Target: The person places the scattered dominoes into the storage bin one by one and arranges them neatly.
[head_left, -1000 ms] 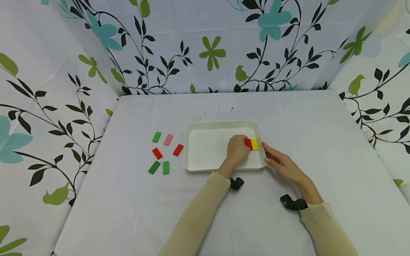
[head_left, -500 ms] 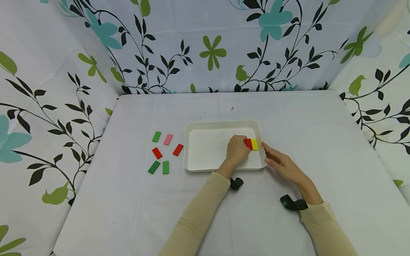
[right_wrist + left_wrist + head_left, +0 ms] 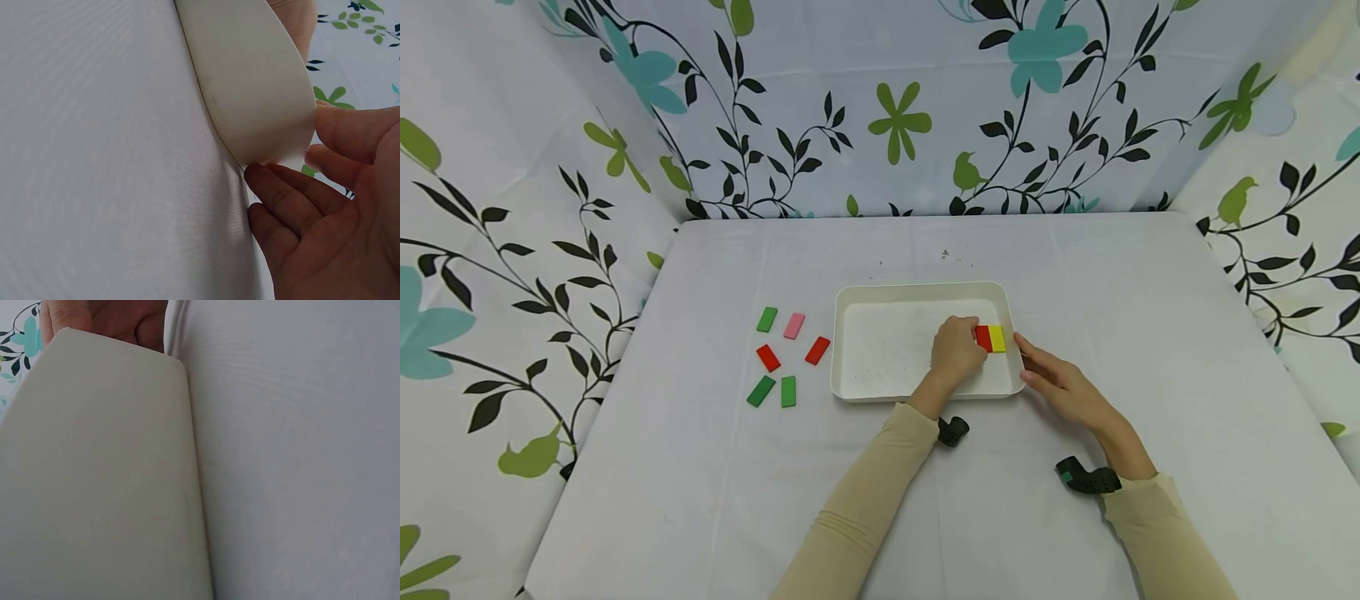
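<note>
My left hand (image 3: 957, 350) reaches over the front wall of a cream tray (image 3: 887, 342) and pinches a small red block (image 3: 983, 337) between thumb and fingers. That block lies side by side with a yellow block (image 3: 997, 338) near the tray's right end. Outside the tray, my right hand (image 3: 1060, 383) touches its right end with thumb and fingertips. In the right wrist view, the fingers of the right hand (image 3: 337, 200) lie loosely against the tray's outer wall (image 3: 250, 81). The left wrist view shows mostly the tray's outer wall (image 3: 112, 462), not the blocks.
Left of the tray, several loose blocks lie on the white cloth: a pink block (image 3: 793, 327), red ones such as this red block (image 3: 817, 351), and green ones such as this green block (image 3: 787, 392). A leaf-patterned curtain (image 3: 850, 100) hangs behind and at both sides.
</note>
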A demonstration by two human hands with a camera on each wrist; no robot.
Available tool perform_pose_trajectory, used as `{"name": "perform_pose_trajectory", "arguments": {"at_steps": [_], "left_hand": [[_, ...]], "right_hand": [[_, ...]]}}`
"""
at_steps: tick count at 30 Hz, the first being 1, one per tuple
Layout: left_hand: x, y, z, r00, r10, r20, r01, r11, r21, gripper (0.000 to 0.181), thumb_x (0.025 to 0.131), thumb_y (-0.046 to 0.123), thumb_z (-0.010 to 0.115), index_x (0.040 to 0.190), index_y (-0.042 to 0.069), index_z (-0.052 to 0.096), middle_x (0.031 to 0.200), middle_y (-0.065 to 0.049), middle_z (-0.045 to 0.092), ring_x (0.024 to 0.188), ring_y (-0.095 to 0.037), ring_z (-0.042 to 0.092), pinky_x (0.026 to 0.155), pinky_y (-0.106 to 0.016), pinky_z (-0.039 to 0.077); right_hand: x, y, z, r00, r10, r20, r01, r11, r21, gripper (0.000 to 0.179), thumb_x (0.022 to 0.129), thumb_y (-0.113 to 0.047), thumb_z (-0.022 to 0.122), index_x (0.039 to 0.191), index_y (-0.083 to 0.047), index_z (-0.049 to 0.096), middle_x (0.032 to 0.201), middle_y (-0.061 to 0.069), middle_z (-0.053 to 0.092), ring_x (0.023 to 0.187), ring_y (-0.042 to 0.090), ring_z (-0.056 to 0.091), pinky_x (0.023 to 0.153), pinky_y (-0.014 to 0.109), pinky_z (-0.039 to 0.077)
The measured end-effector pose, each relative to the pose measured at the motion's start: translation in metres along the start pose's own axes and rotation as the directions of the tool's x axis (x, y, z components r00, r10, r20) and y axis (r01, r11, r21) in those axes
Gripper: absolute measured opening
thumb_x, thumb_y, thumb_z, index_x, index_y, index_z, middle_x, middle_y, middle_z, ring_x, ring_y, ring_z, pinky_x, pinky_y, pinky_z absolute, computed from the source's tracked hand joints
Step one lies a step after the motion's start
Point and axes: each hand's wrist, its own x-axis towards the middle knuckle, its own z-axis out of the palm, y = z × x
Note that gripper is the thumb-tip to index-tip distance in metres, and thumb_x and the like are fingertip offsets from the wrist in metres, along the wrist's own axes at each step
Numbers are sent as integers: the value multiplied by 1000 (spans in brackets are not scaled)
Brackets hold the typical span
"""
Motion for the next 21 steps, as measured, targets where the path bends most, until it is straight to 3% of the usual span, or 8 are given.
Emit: {"name": "perform_pose_trajectory", "arguments": {"at_steps": [6,10,16,21], "left_hand": [[-2,-1,-2,1000,2,-13,-2,1000,-4,54,82,12,72,134,9,60,104,-7,63,90,-17,55,78,-26,47],[-5,1,-10,998,38,-47,-39,999,-32,57,82,15,75,136,9,58,96,-6,61,82,-16,54,70,-24,44],[-15,9,-32,990,126,-68,-132,987,-87,59,82,18,77,136,10,57,102,-9,65,80,-17,59,66,-21,42],[-26,9,-55,978,196,-71,-206,959,-194,58,84,16,76,137,9,55,107,-12,64,78,-16,62,63,-17,43]], "right_hand": [[0,2,2,1000,-16,1,16,1000,-1,58,101,-10,52,153,-1,27,158,22,26,137,45,38,96,1,30],[0,2,1,1000,-16,-1,16,1000,-8,58,101,-11,51,153,-1,27,157,23,26,137,47,37,96,0,30],[1,4,0,1000,-22,-1,22,1000,-8,58,102,-13,51,153,-1,26,157,23,27,136,47,39,95,1,32],[1,1,1,999,-32,3,32,999,5,58,101,-10,51,153,-2,27,157,23,28,136,46,39,95,1,32]]}}
